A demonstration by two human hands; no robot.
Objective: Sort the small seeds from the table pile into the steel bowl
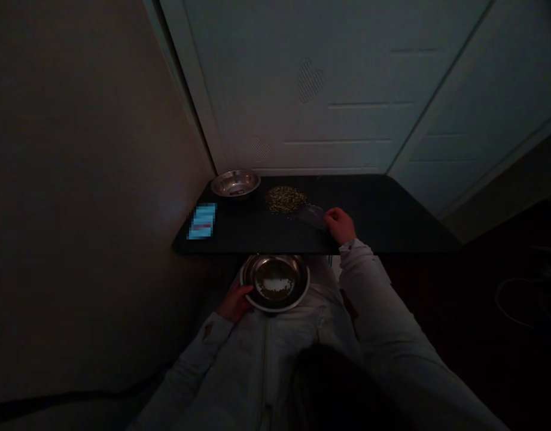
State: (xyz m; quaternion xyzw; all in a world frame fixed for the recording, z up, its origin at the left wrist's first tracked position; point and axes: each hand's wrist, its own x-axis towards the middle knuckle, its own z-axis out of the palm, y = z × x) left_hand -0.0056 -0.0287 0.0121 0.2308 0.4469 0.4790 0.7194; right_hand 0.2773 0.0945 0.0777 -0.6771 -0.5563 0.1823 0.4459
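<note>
My left hand (236,302) grips the left rim of a steel bowl (303,291) held over my lap, below the table's front edge. Small greenish grains (275,292) lie in its bottom. At the table, my right hand (340,225) pinches the right end of a thin, see-through piece of plastic (313,216); whether it is a sheet or a small bag, I cannot tell. Its left end reaches the lower right side of a spread pile of small pale and greenish grains (285,199).
A second steel bowl (236,184) stands at the back left of the dark table (392,221). In front of it lies a light blue, blurred-out rectangle (202,221). A white panelled door (275,120) rises behind the table, and a wall (100,209) is close on the left.
</note>
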